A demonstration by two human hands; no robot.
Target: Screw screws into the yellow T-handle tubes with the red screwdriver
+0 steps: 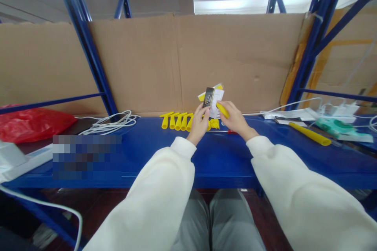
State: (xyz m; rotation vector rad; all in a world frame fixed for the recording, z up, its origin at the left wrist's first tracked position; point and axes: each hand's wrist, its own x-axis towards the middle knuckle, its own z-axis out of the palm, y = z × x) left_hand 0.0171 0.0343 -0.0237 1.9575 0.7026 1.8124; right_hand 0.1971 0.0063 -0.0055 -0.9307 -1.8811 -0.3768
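Observation:
My left hand (200, 124) is closed on a black-and-white printed card (213, 100), raised above the blue tabletop. My right hand (235, 119) grips the yellow handle (222, 110) of a tool, close against the card's right side. A yellow-and-white bar (218, 86) sticks out behind the card, apparently the tool's head; the card hides where it joins the handle. Several yellow T-shaped tools (172, 121) lie in a row to the left of my left hand. Between my hands are small yellow ribbed pieces (214, 124) and a thin rod with a red end (231, 131).
A blue table (153, 157) stands before a cardboard wall (135, 62) with blue posts. On the left lie a coiled white cable (113, 123) and a red plastic bag (35, 123). To the right are a yellow tube (310, 134), a green-and-white packet (338, 126) and white cables.

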